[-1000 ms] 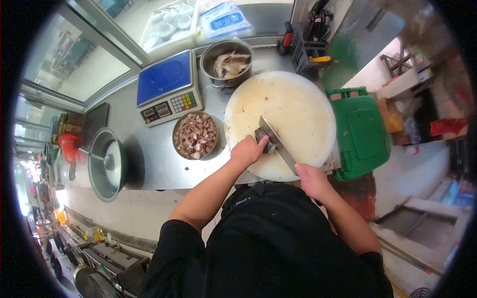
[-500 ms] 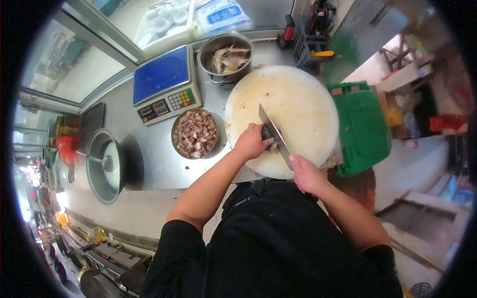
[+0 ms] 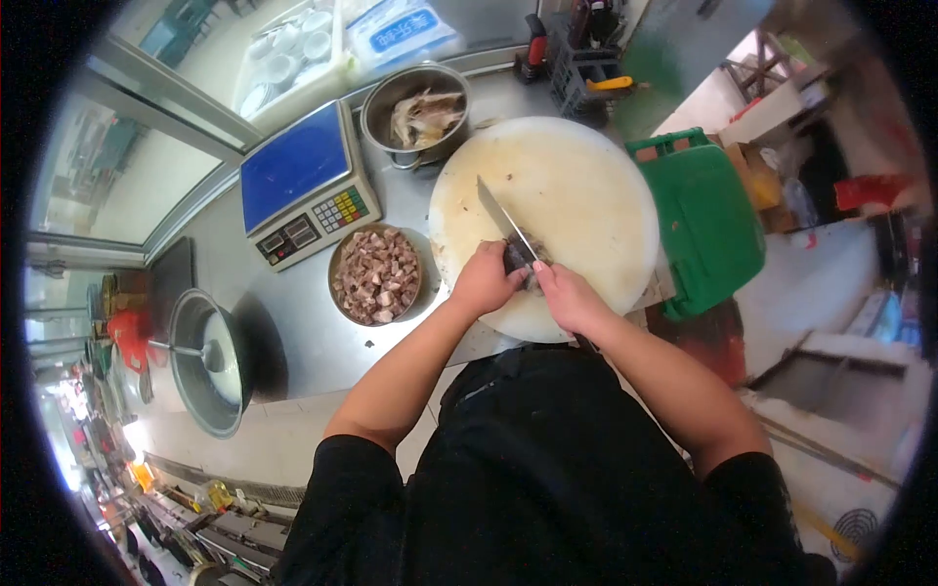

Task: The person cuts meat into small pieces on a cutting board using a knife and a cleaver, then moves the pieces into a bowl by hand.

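I log left hand (image 3: 484, 280) clamped on meat (image 3: 516, 256), right hand (image 3: 567, 298) gripping knife (image 3: 503, 223) close beside it: a slipping piece risks a cut

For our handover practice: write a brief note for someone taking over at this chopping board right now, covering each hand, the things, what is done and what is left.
Left hand: pins the meat on the board.
Right hand: grips the knife, blade across the meat.
Bowl, left of the board, holds cut cubes. Pot, at the board's far edge beside the scale, holds uncut pieces.
Done: a bowlful of cubes.
Left: the piece on the board, then probably what is in the pot.
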Demonstrator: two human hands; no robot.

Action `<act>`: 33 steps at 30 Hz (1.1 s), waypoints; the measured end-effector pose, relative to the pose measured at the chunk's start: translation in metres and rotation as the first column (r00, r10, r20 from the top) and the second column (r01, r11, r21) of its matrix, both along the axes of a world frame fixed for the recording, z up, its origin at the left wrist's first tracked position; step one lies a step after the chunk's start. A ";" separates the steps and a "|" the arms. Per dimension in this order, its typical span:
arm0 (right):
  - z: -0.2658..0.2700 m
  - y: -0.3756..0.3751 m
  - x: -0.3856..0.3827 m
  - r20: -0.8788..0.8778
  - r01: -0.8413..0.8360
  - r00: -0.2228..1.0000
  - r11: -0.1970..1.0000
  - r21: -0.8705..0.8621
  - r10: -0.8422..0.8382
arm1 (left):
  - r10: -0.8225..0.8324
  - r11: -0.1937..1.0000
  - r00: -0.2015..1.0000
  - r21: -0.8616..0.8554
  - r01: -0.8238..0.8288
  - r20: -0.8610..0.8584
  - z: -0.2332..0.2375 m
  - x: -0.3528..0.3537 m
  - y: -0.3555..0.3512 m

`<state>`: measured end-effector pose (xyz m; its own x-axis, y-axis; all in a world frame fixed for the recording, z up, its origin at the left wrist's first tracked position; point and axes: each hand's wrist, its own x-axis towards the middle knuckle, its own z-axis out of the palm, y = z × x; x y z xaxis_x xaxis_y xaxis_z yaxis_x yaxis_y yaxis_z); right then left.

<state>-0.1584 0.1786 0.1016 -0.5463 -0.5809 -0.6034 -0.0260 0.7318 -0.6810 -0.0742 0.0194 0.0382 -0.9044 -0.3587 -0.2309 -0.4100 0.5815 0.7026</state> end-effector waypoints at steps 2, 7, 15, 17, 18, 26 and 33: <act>0.002 0.002 0.001 0.027 -0.002 1.000 1.000 -0.008 0.002 | -0.052 0.997 0.994 0.066 0.045 0.100 0.008 0.000 0.006; 0.009 0.016 0.006 0.117 -0.006 0.993 1.000 0.009 0.005 | -0.064 0.980 0.992 -0.181 0.083 0.113 0.011 0.012 0.038; 0.001 0.041 0.011 0.087 -0.060 0.995 0.995 0.080 0.053 | -0.054 0.949 0.998 -0.314 0.044 -0.024 -0.013 0.017 0.047; -0.036 0.022 0.003 -0.190 -0.082 0.980 0.990 -0.113 0.060 | -0.076 0.970 0.990 -0.222 0.101 0.116 -0.003 0.009 0.041; -0.025 0.010 -0.001 -0.192 -0.084 0.980 0.989 -0.122 0.060 | -0.073 0.968 0.991 -0.231 0.098 0.115 -0.008 0.008 0.041; -0.016 0.049 0.007 -0.112 -0.050 0.992 0.999 0.000 0.049 | 0.045 0.956 0.969 -0.270 -0.112 -0.242 -0.029 0.014 0.045; -0.012 0.092 -0.002 -0.218 0.040 0.975 0.999 0.033 -0.032 | 0.296 0.945 0.857 -0.003 -0.328 -0.421 -0.025 0.002 -0.008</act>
<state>-0.1608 0.2707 0.0893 -0.6867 -0.5380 -0.4889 -0.1436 0.7597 -0.6343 -0.0724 0.0110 0.0130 -0.7496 -0.6390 0.1728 -0.2630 0.5271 0.8081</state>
